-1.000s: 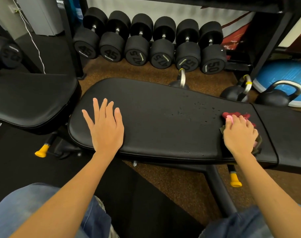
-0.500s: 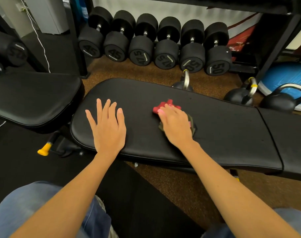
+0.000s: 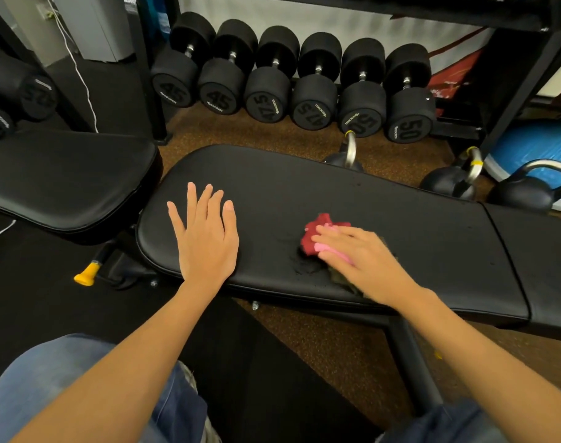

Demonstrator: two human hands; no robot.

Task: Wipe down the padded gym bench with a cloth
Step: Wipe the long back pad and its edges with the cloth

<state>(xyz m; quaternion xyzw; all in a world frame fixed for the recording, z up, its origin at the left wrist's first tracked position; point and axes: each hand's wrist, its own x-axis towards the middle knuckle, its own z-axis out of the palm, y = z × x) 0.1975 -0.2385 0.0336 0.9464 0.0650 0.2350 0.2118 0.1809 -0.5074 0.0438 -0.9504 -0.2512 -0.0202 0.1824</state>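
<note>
Right hand (image 3: pixel 362 257) fingers (image 3: pixel 328 239) lie extended, pressing the red cloth (image 3: pixel 317 233) flat against the padded table (image 3: pixel 400 225) mid-pad. Left hand (image 3: pixel 205 238) rests flat, released, bracing. Risk: the bunched cloth can slip from under unclenched fingers, likely leaving the near edge unwiped.

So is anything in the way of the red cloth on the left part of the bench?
Only the left hand, lying flat on the black padded bench. The right hand presses the crumpled red cloth a short way from it.
</note>
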